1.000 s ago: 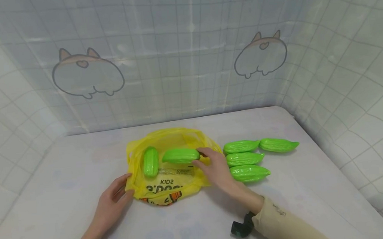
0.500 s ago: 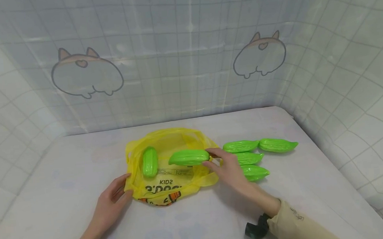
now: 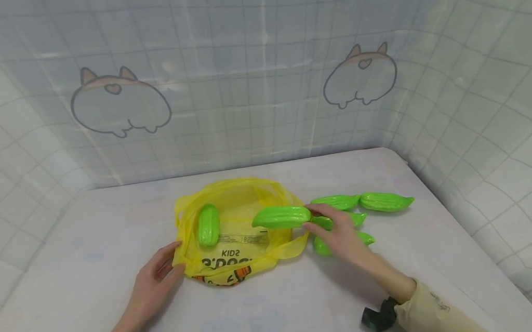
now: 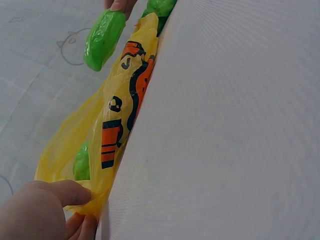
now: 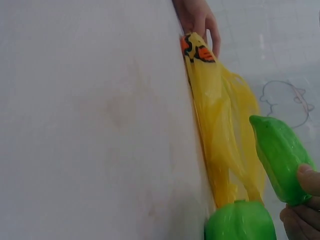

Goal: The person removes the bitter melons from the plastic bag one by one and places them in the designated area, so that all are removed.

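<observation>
A yellow plastic bag (image 3: 253, 247) lies with its mouth spread wide on the table. One glossy green ridged toy gourd (image 3: 208, 225) rests inside it, on the left. My left hand (image 3: 155, 281) pinches the bag's left edge between thumb and fingers, also seen in the left wrist view. With thumb and fingertips my right hand (image 3: 342, 235) grips another green toy gourd (image 5: 282, 157) by its blunt end, over the bag's right rim. Its pointed tip faces left. Several more such gourds (image 3: 387, 202) lie right of the bag, some partly hidden by my right hand.
A white table (image 3: 240, 319) carries everything. Tiled-pattern sheeting (image 3: 250, 84) with cartoon animal drawings stands behind it and at both sides. A dark strap-like piece (image 3: 380, 316) hangs by the right sleeve (image 3: 439, 311).
My right hand has moved right with the gourd, from over the middle of the bag to its right rim. The left hand and the bag have stayed nearly still.
</observation>
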A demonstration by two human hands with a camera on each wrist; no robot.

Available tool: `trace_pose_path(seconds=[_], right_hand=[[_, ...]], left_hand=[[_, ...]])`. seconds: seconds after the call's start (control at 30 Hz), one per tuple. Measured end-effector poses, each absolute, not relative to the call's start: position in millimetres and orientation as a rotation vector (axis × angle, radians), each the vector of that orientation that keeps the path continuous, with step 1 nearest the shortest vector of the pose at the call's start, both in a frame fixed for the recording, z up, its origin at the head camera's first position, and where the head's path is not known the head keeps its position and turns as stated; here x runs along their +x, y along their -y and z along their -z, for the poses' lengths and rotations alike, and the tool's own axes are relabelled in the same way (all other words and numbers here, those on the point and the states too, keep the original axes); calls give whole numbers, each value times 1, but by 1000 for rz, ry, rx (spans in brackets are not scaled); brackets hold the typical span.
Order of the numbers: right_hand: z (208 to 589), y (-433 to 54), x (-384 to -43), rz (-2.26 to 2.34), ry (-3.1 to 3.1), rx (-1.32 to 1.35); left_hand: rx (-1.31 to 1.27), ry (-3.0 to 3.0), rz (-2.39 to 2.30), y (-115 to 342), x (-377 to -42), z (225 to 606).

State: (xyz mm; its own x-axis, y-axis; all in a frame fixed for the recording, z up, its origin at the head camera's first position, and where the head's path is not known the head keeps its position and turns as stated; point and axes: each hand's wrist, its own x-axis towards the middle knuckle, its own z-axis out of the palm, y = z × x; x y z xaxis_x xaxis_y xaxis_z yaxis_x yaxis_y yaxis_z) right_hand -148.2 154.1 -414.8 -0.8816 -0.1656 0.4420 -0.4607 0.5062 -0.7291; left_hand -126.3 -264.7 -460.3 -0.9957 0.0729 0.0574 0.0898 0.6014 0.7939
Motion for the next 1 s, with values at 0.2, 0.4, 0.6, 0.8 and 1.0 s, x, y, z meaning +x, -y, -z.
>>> trace_pose_path(seconds=[0.2,0.4,0.6,0.8,1.0], right_hand=[[413,-171,-146,-1225,2427,537],[411,-191,-142,-1156,2405,542],[412,-218,-138,-1136,2439,453],[415,-245,-133,-1238,2437,373],[418,-268,-131,-1224,2375,386]], left_hand=[[-142,2788,1388,266,-125,462],[-144,2780,1392,265,-125,462],[-146,2780,1387,265,-124,461],[-130,2794,1381,264,-125,458],[-133,2792,1383,265,-126,460]])
